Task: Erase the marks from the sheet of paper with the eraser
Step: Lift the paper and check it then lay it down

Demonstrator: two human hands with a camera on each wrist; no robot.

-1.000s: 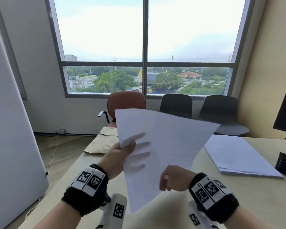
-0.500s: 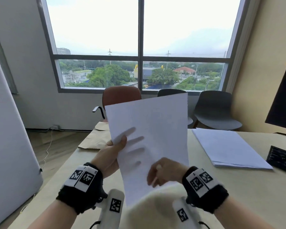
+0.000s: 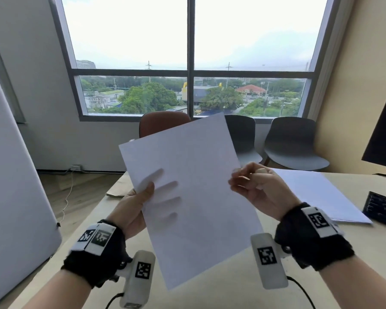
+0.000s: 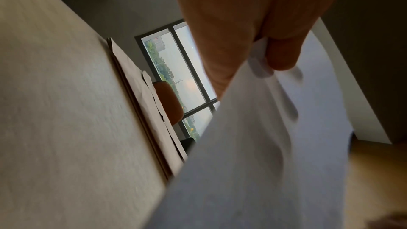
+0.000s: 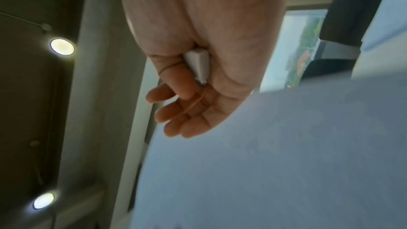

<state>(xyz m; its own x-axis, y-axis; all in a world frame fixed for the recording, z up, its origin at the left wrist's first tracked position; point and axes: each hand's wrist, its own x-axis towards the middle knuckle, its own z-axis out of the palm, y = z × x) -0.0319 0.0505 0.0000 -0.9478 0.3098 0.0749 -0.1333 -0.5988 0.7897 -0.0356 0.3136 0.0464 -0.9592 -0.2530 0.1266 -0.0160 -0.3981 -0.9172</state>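
Observation:
A white sheet of paper (image 3: pixel 198 186) is held up in the air over the table, tilted, with no marks visible on the side facing me. My left hand (image 3: pixel 146 194) pinches its left edge, thumb in front and fingers behind, showing as shadows through the paper. The left wrist view shows the thumb (image 4: pixel 282 53) on the sheet (image 4: pixel 264 163). My right hand (image 3: pixel 250 181) is at the sheet's right edge, fingers curled round a small white eraser (image 3: pixel 261 171). In the right wrist view the eraser (image 5: pixel 197 64) sits in the curled fingers, beside the sheet (image 5: pixel 286 145).
A stack of white paper (image 3: pixel 316 192) lies on the beige table (image 3: pixel 366 253) to the right, with a black keyboard (image 3: pixel 381 208) and a dark monitor (image 3: pixel 383 134) beyond. Brown envelopes (image 3: pixel 118 190) lie at the far left edge. Chairs stand under the window.
The sheet has turned and risen to face me more squarely. My right hand moved from the sheet's lower edge up to its right edge, still holding the eraser. My left hand kept its pinch.

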